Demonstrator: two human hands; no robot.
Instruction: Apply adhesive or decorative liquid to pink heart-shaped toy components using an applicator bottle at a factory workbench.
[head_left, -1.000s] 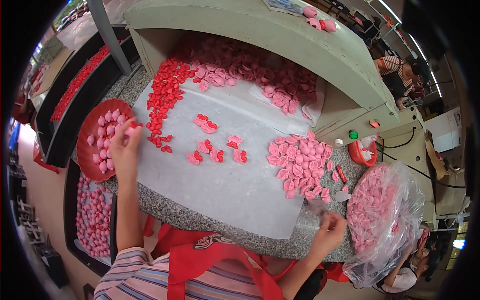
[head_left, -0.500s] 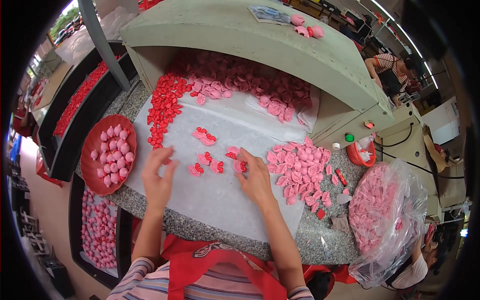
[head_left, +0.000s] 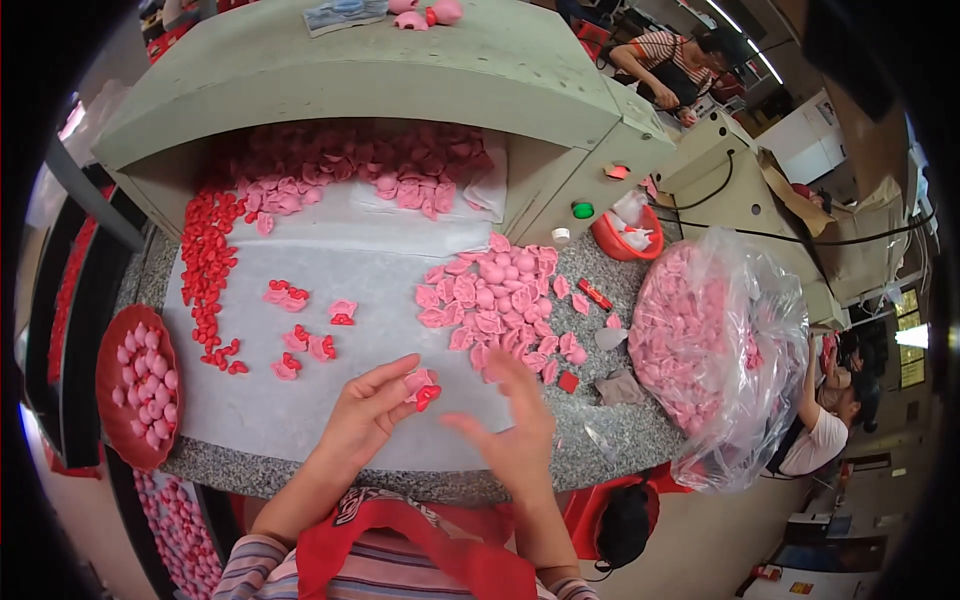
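Observation:
My left hand (head_left: 365,410) pinches a small pink piece with a red part (head_left: 421,387) just above the white sheet (head_left: 340,260). My right hand (head_left: 510,420) hovers beside it, fingers spread, holding nothing. A heap of pink pieces (head_left: 495,305) lies just beyond my right hand. Several pink-and-red joined pieces (head_left: 300,340) lie on the sheet to the left. A curved line of small red parts (head_left: 208,270) runs along the sheet's left side.
A red tray of pink pieces (head_left: 140,385) sits at the left edge of the speckled table (head_left: 620,430). A clear bag of pink pieces (head_left: 715,345) stands at right. A red bowl (head_left: 625,235) and green machine housing (head_left: 400,70) are behind. Other people work at far right.
Both hands pulled back toward me from the sheet. My left hand has picked up a pink-and-red piece, and my right hand has lifted away, open.

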